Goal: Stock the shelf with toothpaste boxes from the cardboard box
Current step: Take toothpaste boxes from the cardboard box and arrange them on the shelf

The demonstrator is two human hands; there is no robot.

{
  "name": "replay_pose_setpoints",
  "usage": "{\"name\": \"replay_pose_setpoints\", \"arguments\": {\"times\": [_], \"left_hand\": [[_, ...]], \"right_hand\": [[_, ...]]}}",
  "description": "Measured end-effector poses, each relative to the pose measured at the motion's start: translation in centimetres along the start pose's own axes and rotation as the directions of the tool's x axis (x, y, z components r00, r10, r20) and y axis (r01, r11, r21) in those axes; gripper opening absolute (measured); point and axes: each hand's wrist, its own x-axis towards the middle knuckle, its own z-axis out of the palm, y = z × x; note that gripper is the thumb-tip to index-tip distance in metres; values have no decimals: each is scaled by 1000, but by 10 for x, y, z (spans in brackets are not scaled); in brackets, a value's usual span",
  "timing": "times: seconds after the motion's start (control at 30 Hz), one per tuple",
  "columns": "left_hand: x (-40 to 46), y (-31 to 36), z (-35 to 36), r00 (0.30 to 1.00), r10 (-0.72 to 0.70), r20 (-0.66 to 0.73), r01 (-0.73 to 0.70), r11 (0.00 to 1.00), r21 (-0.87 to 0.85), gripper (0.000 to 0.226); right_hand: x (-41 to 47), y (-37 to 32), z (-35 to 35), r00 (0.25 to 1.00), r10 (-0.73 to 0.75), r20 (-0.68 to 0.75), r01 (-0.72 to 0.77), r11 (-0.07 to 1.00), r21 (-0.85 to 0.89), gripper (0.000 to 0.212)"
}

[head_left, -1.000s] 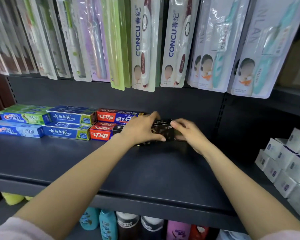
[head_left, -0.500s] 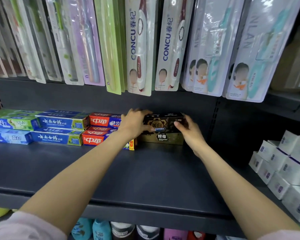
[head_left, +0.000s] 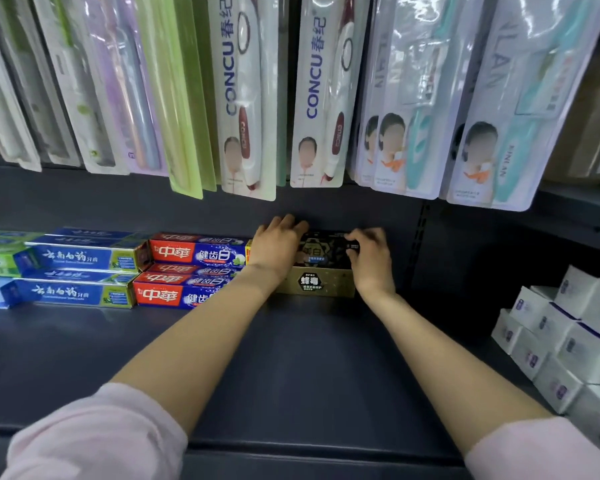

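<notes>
The left hand (head_left: 278,244) and right hand (head_left: 369,252) clasp opposite ends of the black rectangular toothpaste box (head_left: 321,249), stacked on a gold box (head_left: 317,282).

The shelf (head_left: 291,368) is dark blue-grey. The top toothpaste box (head_left: 323,249) is black with a gold honeycomb pattern; the box beneath it (head_left: 321,282) is gold with a black hexagon. The neighbouring boxes (head_left: 194,256) are red and blue with white lettering. The sleeves (head_left: 94,434) are pale pink.
</notes>
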Motion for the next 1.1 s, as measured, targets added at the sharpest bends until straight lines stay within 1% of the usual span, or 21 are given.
{"name": "replay_pose_setpoints", "arguments": {"times": [0.1, 0.2, 0.27, 0.33, 0.4, 0.5, 0.6, 0.7, 0.77, 0.9, 1.0, 1.1], "left_hand": [[-4, 5, 0, 999, -37, 28, 38, 999, -29, 53], [-10, 9, -3, 998, -62, 32, 63, 998, -25, 49], [-17, 11, -10, 996, -86, -3, 86, 996, -22, 46], [-28, 14, -18, 994, -103, -27, 102, 994, -36, 43], [-44, 19, -30, 991, -121, -51, 117, 990, -75, 38], [-73, 29, -51, 987, -150, -60, 133, 965, -228, 29], [-114, 46, -64, 986, -163, -42, 136, 920, -367, 18], [-155, 65, -66, 992, -114, 46, 122, 845, -520, 12], [-179, 77, -67, 990, -73, 117, 128, 809, -574, 11], [-223, 92, -67, 976, 8, 217, 131, 776, -616, 13], [-254, 101, -58, 953, 48, 300, 150, 783, -603, 12], [-279, 111, -37, 907, 114, 405, 149, 813, -563, 12]], "right_hand": [[-2, -1, -6, 994, -1, 112, 6, 999, -45, 30], [-5, -3, -16, 967, -23, 253, 43, 996, -75, 42], [-8, -5, -25, 962, -47, 269, 75, 993, -95, 48], [-17, -9, -34, 971, -57, 231, 80, 993, -88, 44], [-30, -17, -45, 974, -72, 215, 87, 994, -60, 34], [-59, -27, -62, 968, -110, 224, 111, 994, 9, 21], [-100, -32, -85, 959, -133, 250, 114, 990, 87, 18], [-144, -32, -105, 948, -106, 301, 63, 987, 148, 17], [-172, -28, -111, 934, -82, 348, 25, 986, 165, 16], [-219, -16, -115, 890, -81, 449, 39, 994, 102, 15], [-251, -1, -113, 841, -58, 539, 59, 998, 16, 16], [-278, 23, -99, 785, 5, 620, 80, 991, -110, 18]]}}
